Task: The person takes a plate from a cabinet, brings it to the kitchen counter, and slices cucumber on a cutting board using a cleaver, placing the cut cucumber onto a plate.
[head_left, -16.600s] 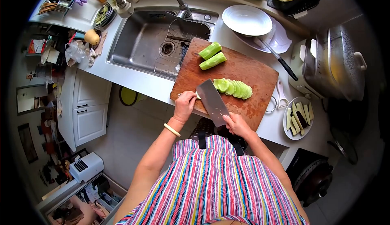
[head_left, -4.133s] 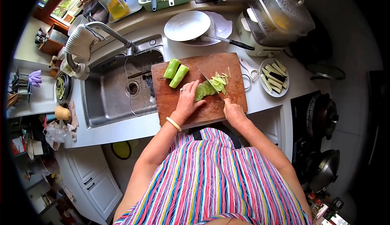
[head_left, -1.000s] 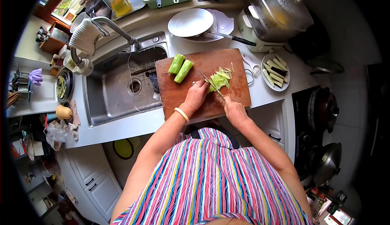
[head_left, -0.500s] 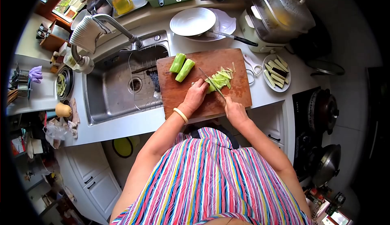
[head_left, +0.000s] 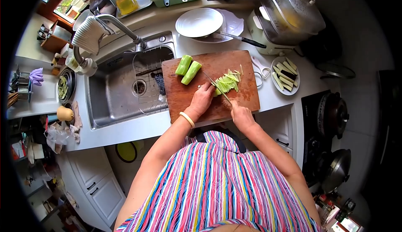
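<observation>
Two green chunks (head_left: 191, 73) sit left on the board (head_left: 178, 100), clear of the blade, left hand (head_left: 201, 100) bunched narrow, pinning green slices (head_left: 217, 92) mid-board against sliding, knife (head_left: 222, 91) beside fingertips, shreds (head_left: 229, 81) alongside, right hand (head_left: 241, 114) closed round knife handle for control

Kitchenware around the sink (head_left: 113, 94).
A striped cloth (head_left: 89, 35) hangs left above it, 1 tan squash (head_left: 65, 113) sits left, a steamer (head_left: 289, 16) stands right, and 2 lidded pans (head_left: 338, 169) sit farther right.

Daylight enters a wood-framed window (head_left: 71, 4) at far left, above white cabinets (head_left: 98, 186) and a tiled floor (head_left: 125, 171).
</observation>
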A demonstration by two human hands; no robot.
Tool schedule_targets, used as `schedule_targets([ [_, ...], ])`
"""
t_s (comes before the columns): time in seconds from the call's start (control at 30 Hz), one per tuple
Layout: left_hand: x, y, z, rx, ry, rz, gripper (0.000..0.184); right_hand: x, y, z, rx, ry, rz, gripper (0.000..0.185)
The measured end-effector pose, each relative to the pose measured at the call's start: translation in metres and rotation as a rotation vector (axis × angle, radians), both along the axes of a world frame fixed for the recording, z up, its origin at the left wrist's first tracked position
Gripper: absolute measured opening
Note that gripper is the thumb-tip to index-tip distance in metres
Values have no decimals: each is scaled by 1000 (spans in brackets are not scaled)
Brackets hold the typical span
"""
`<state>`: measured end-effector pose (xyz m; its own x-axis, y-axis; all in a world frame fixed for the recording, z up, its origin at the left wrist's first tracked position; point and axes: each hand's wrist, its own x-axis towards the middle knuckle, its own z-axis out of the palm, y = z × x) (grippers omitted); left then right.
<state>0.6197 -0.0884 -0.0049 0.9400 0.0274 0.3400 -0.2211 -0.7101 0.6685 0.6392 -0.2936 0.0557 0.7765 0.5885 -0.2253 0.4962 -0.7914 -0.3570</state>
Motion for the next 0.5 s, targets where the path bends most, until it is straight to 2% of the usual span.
schedule_targets([
  [0.13, 0, 4, 5, 18, 18, -7, 23, -3, 2, 11, -26, -5, -10, 15],
  [0.23, -1, 1, -2, -28, -1, -10, 24, -6, 1, 7, 70, 22, -8, 16],
  [0.33, -1, 2, 4, 11, 8, -18, 23, -3, 0, 2, -35, 31, -14, 16],
  [0.43, -2, 1, -1, -10, 4, -6, 20, -7, 7, 19, 55, 47, -25, 15],
  [0.5, -3, -1, 2, -25, 13, -13, 18, -7, 1, 2, 10, 60, -49, 14],
])
